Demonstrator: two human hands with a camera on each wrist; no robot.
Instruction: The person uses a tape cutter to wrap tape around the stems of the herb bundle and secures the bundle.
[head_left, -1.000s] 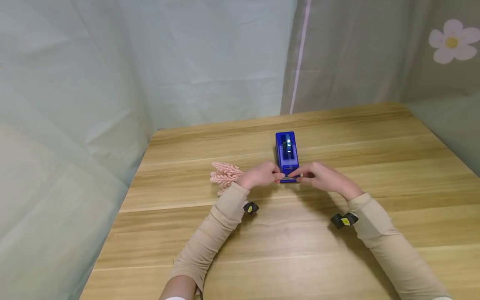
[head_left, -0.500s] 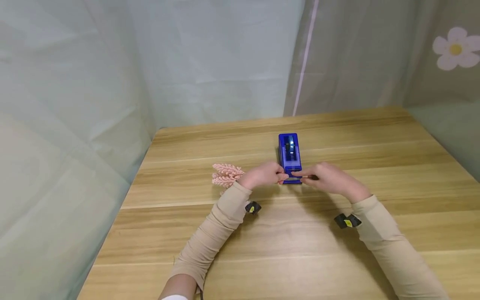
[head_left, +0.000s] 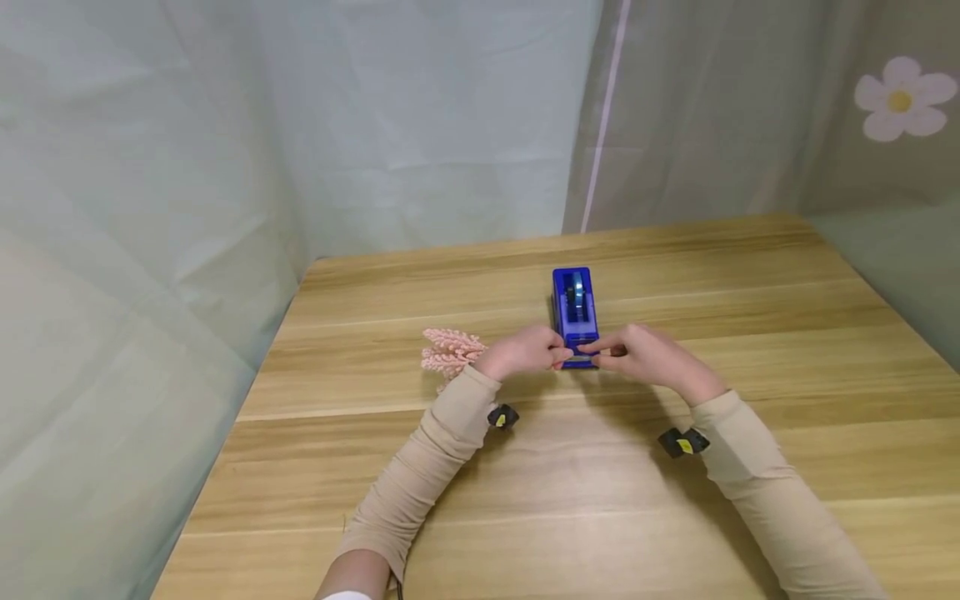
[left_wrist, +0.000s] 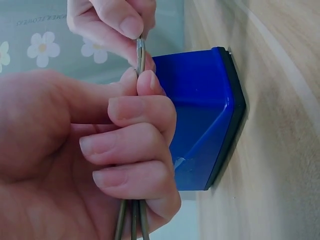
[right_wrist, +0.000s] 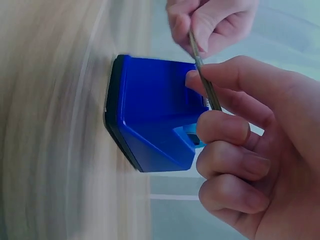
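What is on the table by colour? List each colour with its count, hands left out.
Blue: 1, the tape dispenser
Pink: 1, the flower sprig bundle, its grey-green stems held in the left hand and pinched by the right hand
Total: 2

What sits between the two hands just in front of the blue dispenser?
Thin grey-green stems bridge them: the left hand grips the bundle and the right hand pinches its end, as both wrist views show.

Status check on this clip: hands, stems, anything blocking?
Left hand grips grey stems. Right hand pinches their tips, over the blue tape dispenser. Pink flower heads behind left wrist; nothing blocking.
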